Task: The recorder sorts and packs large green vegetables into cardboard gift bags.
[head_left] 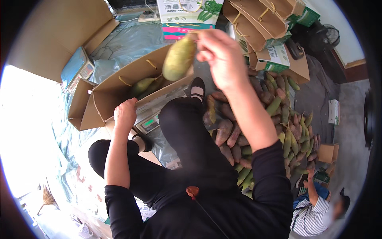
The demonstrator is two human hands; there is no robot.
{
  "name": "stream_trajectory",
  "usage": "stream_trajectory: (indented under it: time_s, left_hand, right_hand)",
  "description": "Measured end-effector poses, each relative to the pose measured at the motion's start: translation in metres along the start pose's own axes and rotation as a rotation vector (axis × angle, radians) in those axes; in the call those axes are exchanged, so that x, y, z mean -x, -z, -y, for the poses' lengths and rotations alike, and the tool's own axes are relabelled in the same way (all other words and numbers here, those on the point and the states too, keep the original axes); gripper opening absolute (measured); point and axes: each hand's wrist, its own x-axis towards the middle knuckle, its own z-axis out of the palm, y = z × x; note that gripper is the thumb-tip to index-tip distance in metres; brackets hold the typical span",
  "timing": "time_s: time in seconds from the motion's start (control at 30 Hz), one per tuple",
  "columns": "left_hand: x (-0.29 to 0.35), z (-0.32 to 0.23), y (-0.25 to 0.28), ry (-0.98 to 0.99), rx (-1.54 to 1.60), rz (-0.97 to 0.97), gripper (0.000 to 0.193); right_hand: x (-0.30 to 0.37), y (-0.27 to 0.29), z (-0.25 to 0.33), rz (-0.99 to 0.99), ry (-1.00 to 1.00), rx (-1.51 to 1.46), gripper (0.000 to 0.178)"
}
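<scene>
Pale-green root vegetable (179, 59) hangs by its upper end from the right hand (223, 57); left hand (125, 113) grips the carton (108, 94) just ahead, seemingly steadying it.

Head view, left fisheye of the worn pair: faces steeply down past the wearer's chest onto black trousers (191, 131). Upright, unmirrored. Raised right hand (225, 57) close to lens; left hand (125, 115) and open carton (135, 67) lower, farther off. Very wide round field, corners dark; grey floor (354, 119) bends along right rim, co-worker (310, 217) small, lower right.
</scene>
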Motion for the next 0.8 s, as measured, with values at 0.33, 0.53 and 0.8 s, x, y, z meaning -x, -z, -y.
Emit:
stream_trajectory:
  time_s: [0.33, 0.53, 0.8]
  left_hand:
    - [-0.001, 0.001, -0.003, -0.009, 0.017, -0.028, 0.028]
    - [-0.004, -0.005, -0.004, 0.0, 0.023, 0.036, 0.025]
    - [-0.001, -0.013, 0.0, -0.04, 0.046, 0.017, 0.022]
  right_hand:
    - [0.029, 0.008, -0.088, 0.159, 0.301, 0.789, 0.014]
    - [0.085, 0.114, -0.069, -0.075, 0.04, 0.835, 0.015]
    - [0.247, 0.302, -0.072, -0.597, -0.269, 1.323, 0.019]
